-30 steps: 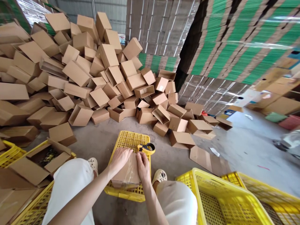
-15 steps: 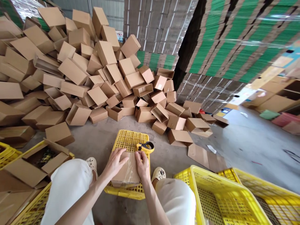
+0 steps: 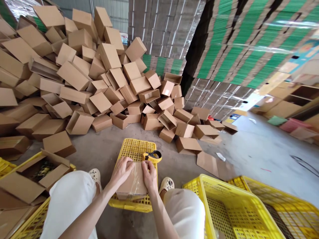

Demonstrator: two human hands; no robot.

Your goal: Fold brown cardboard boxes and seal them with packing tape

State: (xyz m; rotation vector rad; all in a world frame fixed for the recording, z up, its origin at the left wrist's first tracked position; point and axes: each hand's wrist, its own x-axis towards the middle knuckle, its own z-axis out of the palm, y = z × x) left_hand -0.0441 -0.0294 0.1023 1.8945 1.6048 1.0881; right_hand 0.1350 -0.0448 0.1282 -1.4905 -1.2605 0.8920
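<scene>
A cardboard box (image 3: 133, 186) with shiny clear tape along its top rests on an overturned yellow plastic crate (image 3: 137, 145) between my knees. My left hand (image 3: 122, 171) grips the box's far left edge, fingers bent over it. At the far right corner my right hand (image 3: 150, 174) is closed on the box, thumb and fingers close together; the fingertips are partly hidden. Just beyond the right fingers, a yellow and black tape dispenser (image 3: 152, 156) lies on the crate.
Beyond the crate rises a large heap of cardboard boxes (image 3: 104, 103). Yellow crates (image 3: 203, 186) stand at my right. At my left, an open carton (image 3: 25, 186) with dark contents sits in another crate. Stacks of flat cardboard (image 3: 224, 49) tower behind, on the right.
The view has shifted slightly, so the scene sits a little further left. Both hands stay at the far edge of the box, with almost no change in their hold.
</scene>
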